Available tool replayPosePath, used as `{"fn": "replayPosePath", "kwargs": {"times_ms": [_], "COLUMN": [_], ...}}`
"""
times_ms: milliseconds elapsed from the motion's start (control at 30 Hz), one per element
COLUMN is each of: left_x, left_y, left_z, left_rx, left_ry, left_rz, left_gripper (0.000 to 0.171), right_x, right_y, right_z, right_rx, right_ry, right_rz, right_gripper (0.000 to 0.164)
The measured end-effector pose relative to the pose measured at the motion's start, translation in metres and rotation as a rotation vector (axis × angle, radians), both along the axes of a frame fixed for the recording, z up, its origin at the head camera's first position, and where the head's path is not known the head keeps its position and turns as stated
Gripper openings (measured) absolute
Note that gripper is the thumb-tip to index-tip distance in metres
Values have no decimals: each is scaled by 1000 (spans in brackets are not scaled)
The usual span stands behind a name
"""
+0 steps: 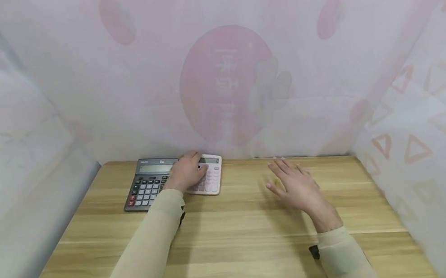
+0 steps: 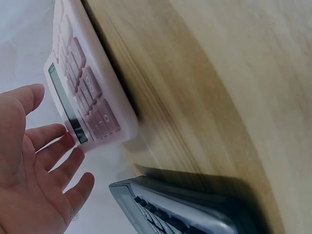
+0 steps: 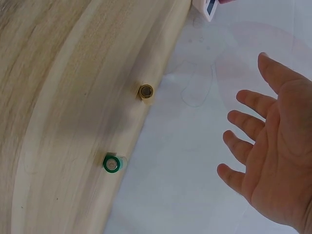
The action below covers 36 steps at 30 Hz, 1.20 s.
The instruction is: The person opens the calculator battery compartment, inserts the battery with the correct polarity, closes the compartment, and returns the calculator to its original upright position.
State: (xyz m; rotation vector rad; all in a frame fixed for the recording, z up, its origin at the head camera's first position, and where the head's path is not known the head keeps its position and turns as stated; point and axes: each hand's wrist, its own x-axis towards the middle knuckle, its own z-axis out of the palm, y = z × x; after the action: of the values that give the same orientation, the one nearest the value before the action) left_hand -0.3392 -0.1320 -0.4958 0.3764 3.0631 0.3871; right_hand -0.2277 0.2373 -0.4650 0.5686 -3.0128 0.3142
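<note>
My left hand [image 1: 185, 172] reaches over the inner sides of two calculators on the table. Its fingertips meet or nearly meet the display end of the pink calculator [image 2: 90, 95], fingers apart and loosely bent; firm contact is unclear. Left of it lies a larger dark grey calculator [image 1: 146, 190], partly covered by the hand in the head view. Over the right part of the table hovers my right hand [image 1: 295, 186], fingers spread, holding nothing. Near it in the right wrist view are a gold-ended cylinder [image 3: 146, 91] and a green-ended cylinder [image 3: 112, 163], both resembling small batteries.
A wooden tabletop [image 1: 234, 246] spans the front. Pale printed sheets hang around it: a back sheet [image 1: 152, 87] with a pink circle, a right sheet [image 1: 417, 127] with triangles, and a left sheet [image 1: 16, 188].
</note>
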Motion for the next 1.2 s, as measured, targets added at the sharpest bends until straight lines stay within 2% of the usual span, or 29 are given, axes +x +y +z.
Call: {"fn": "replayPosePath", "kwargs": {"times_ms": [200, 367, 567, 967, 1200], "left_x": [5, 9, 14, 3, 1], "left_y": [3, 4, 4, -1, -6], "left_z": [2, 7, 9, -3, 0], "left_rx": [-7, 40, 96, 175, 263], "left_ry": [15, 23, -7, -71, -64], "left_rz": [-6, 0, 18, 70, 99], "left_gripper": [61, 46, 32, 27, 24], "right_x": [1, 2, 4, 3, 1], "right_y": [3, 4, 3, -1, -4], "right_z": [1, 2, 1, -1, -2], "right_rx": [10, 8, 6, 4, 2], "right_ry": [-10, -15, -16, -5, -14], "right_rz": [-6, -7, -3, 2, 1], "right_gripper": [75, 75, 75, 75, 76]}}
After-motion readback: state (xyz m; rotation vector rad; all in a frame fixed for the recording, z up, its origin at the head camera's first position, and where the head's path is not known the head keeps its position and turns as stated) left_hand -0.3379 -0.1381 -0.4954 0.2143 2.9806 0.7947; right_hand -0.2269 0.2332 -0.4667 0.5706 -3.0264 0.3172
